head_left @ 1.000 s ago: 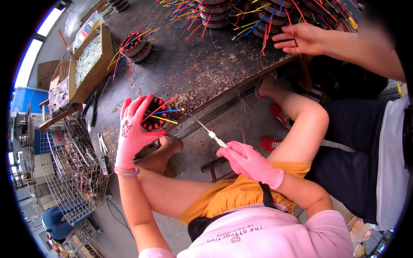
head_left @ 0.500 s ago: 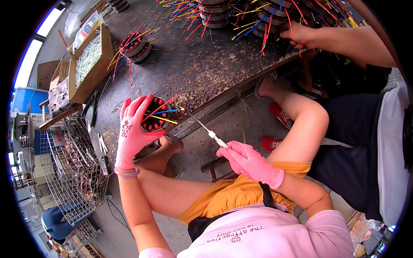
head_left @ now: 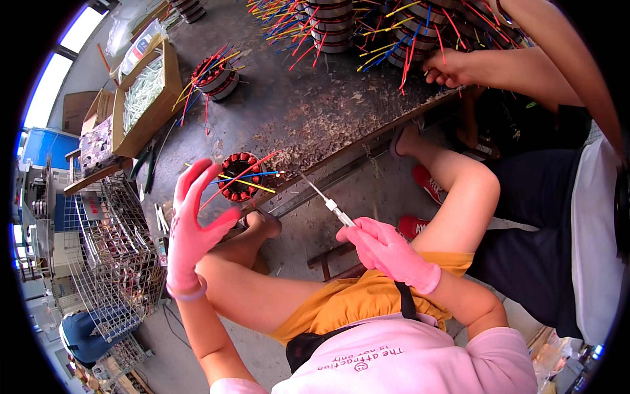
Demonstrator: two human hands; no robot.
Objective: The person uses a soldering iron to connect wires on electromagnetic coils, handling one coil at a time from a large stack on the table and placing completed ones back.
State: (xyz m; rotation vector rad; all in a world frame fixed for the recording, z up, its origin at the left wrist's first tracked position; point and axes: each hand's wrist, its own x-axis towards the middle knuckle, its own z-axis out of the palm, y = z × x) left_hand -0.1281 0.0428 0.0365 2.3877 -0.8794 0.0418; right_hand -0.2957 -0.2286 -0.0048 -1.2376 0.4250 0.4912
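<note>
My left hand (head_left: 190,230), in a pink glove, is held open with fingers apart, beside a motor stator (head_left: 231,165). That stator stands at the near edge of the workbench, its ring of red windings facing up. Red, blue and yellow wires (head_left: 256,176) stick out of it toward the right. My right hand (head_left: 390,253), gloved too, is closed round a slim tool (head_left: 333,207) with a white handle and a thin metal shaft. The shaft points up and left at the wire ends, a small gap apart from them.
Another wired stator (head_left: 216,82) stands farther back on the dark, worn workbench (head_left: 282,105). A carton of thin white sleeves (head_left: 144,92) and pliers (head_left: 149,167) lie left. Stacked stators (head_left: 331,29) fill the far right, where a co-worker's hand (head_left: 446,67) works. A wire basket (head_left: 115,262) stands left.
My left hand has come off the stator and drawn back toward me, fingers spread. The tool in my right hand has shifted slightly right, away from the wire ends.
</note>
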